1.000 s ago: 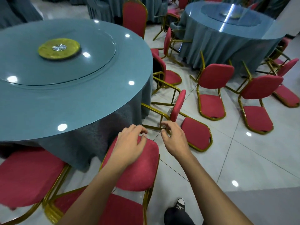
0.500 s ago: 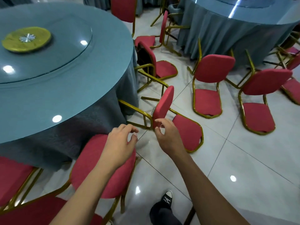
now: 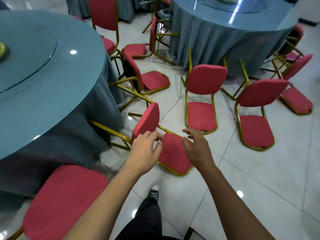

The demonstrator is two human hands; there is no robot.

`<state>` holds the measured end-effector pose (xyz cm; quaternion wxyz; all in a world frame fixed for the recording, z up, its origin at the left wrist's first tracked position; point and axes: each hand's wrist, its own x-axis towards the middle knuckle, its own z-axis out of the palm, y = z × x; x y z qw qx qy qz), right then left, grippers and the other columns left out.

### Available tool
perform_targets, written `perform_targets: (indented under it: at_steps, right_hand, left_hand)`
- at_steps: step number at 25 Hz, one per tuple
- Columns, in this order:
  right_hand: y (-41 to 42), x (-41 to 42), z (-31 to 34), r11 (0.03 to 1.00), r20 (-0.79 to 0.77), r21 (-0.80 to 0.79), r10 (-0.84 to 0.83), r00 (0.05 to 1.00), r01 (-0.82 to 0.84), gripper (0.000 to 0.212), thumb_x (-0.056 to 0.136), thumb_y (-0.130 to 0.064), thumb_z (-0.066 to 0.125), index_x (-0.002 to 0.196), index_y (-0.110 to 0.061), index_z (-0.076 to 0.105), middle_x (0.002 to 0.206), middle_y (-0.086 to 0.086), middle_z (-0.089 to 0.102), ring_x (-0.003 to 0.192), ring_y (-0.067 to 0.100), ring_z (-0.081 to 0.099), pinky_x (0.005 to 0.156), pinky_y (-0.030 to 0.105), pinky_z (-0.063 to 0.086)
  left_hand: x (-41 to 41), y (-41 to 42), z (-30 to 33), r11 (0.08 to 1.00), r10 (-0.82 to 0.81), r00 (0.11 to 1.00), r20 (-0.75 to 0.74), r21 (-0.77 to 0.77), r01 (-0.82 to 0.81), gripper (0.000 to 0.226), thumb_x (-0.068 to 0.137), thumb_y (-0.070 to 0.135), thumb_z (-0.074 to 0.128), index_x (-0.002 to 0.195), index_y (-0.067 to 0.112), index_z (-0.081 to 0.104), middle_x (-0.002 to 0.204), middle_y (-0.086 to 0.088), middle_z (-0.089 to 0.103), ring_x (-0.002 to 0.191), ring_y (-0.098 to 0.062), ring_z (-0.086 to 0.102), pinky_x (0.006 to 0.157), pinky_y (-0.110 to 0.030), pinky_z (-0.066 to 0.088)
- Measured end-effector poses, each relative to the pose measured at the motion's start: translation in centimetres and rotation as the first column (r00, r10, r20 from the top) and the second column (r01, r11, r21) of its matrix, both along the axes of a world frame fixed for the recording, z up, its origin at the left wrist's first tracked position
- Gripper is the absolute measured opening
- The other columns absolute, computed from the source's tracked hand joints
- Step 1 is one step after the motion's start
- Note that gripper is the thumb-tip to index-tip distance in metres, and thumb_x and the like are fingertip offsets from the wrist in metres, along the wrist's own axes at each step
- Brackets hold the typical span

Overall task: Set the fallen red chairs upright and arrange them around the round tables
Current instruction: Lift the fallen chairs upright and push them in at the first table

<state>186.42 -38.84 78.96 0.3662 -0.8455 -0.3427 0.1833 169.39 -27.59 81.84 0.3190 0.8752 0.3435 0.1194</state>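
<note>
A fallen red chair (image 3: 147, 121) with a gold frame lies on its back on the floor beside the near round table (image 3: 43, 87). My left hand (image 3: 146, 149) hovers open just below its backrest. My right hand (image 3: 197, 146) is open above its seat pad (image 3: 173, 156), touching nothing. An upright red chair (image 3: 65, 201) stands at the lower left against the table. Several more fallen red chairs lie ahead, among them one chair (image 3: 204, 94) in the middle and another chair (image 3: 258, 108) to its right, near the second round table (image 3: 225, 32).
Another upright chair (image 3: 103, 19) stands at the near table's far side. More toppled chairs (image 3: 147, 73) lie between the two tables and at the far right (image 3: 297, 84). My foot (image 3: 154, 193) is on the white tiled floor (image 3: 259, 179).
Both hands have left the upright chair's backrest and moved forward to the fallen chair. The view has shifted right, so the near table sits further left.
</note>
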Motion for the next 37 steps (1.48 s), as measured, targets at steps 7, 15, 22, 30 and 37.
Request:
perform_targets:
  at_steps: [7, 15, 22, 30, 37]
  right_hand:
    - [5.2, 12.3, 1.2, 0.997, 0.051, -0.007, 0.071, 0.996, -0.070, 0.028, 0.097, -0.021, 0.058, 0.124, -0.028, 0.063, 0.118, -0.007, 0.057, 0.106, 0.009, 0.059, 0.092, 0.031, 0.049]
    - [10.0, 26.3, 1.0, 0.963, 0.094, -0.066, 0.268, 0.959, -0.262, 0.030, 0.096, -0.018, 0.058, 0.124, -0.026, 0.063, 0.114, -0.004, 0.059, 0.104, 0.011, 0.060, 0.094, 0.035, 0.050]
    - [15.0, 37.4, -2.9, 0.769, 0.000, -0.123, 0.632, 0.775, -0.627, 0.030, 0.097, -0.023, 0.055, 0.125, -0.033, 0.060, 0.124, -0.010, 0.057, 0.112, 0.004, 0.058, 0.094, 0.034, 0.051]
    - [12.8, 48.7, -11.8, 0.498, -0.075, -0.277, 0.841, 0.535, -0.822, 0.033, 0.095, -0.015, 0.057, 0.126, -0.026, 0.062, 0.122, -0.002, 0.060, 0.106, 0.008, 0.059, 0.097, 0.031, 0.047]
    - [10.0, 47.8, -29.7, 0.353, -0.270, -0.325, 0.854, 0.444, -0.877, 0.030, 0.096, -0.017, 0.058, 0.123, -0.028, 0.062, 0.117, -0.004, 0.059, 0.108, 0.009, 0.062, 0.093, 0.034, 0.049]
  left_hand:
    - [12.2, 5.2, -1.3, 0.995, 0.088, 0.995, 0.035, -0.051, -0.086, 0.018, 0.098, 0.034, 0.050, 0.115, 0.035, 0.056, 0.114, 0.012, 0.061, 0.106, -0.016, 0.056, 0.096, -0.045, 0.048]
    - [24.5, 7.8, -1.1, 0.969, 0.237, 0.971, 0.032, -0.073, -0.235, 0.023, 0.098, 0.031, 0.049, 0.119, 0.030, 0.059, 0.112, 0.008, 0.061, 0.104, -0.019, 0.053, 0.095, -0.044, 0.045]
    - [32.9, 5.7, -5.0, 0.775, 0.627, 0.779, -0.025, -0.077, -0.627, 0.027, 0.093, 0.039, 0.043, 0.116, 0.030, 0.055, 0.107, 0.005, 0.062, 0.100, -0.023, 0.055, 0.092, -0.047, 0.045]
    - [40.1, -5.0, -13.7, 0.418, 0.892, 0.443, -0.091, -0.206, -0.885, 0.024, 0.096, 0.022, 0.052, 0.120, 0.021, 0.058, 0.110, 0.000, 0.060, 0.107, -0.020, 0.055, 0.095, -0.034, 0.042]
    - [41.9, -12.7, -30.2, 0.218, 0.918, 0.300, -0.260, -0.301, -0.928, 0.029, 0.097, 0.022, 0.051, 0.126, 0.027, 0.054, 0.122, 0.007, 0.052, 0.112, -0.016, 0.050, 0.096, -0.033, 0.044]
